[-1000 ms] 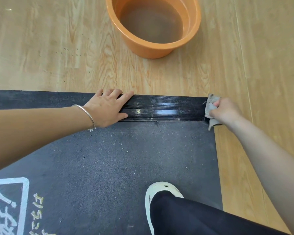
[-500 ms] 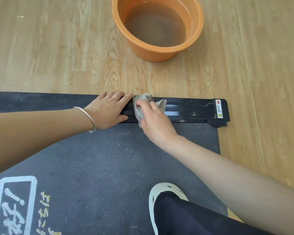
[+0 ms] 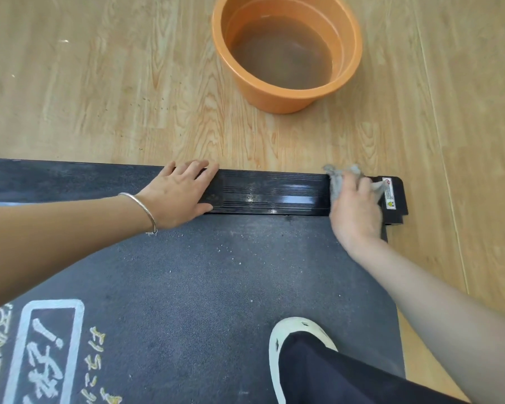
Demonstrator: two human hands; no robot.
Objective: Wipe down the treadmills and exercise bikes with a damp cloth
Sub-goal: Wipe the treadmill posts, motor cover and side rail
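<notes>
The right hand [image 3: 354, 205] lies on a crumpled grey cloth [image 3: 336, 182], fingers bent over it and gripping it against the glossy black end rail [image 3: 268, 193] of the treadmill, near the rail's right end; folds of the cloth stick out past the fingertips and to the left of the hand. The left hand [image 3: 181, 193] lies flat farther left on the same rail, fingers straight and close together, thumb along the near edge, holding nothing; a thin silver bangle [image 3: 145, 208] circles that wrist. The rail is hard, ribbed with fine lengthwise grooves, and shines wet between the two hands; its right corner is a notched black cap with a small white warning sticker [image 3: 388, 196] just beside the cloth. The belt [image 3: 216, 287] is matt, grainy dark grey, speckled with pale crumbs, with white printed characters at lower left; a white perforated shoe [image 3: 274, 339] and a dark trouser leg [image 3: 347, 374] rest on it. On the pale wood-grain floor [image 3: 99, 83] beyond the rail stands a round orange plastic basin [image 3: 274, 100] holding murky water [image 3: 283, 53].
</notes>
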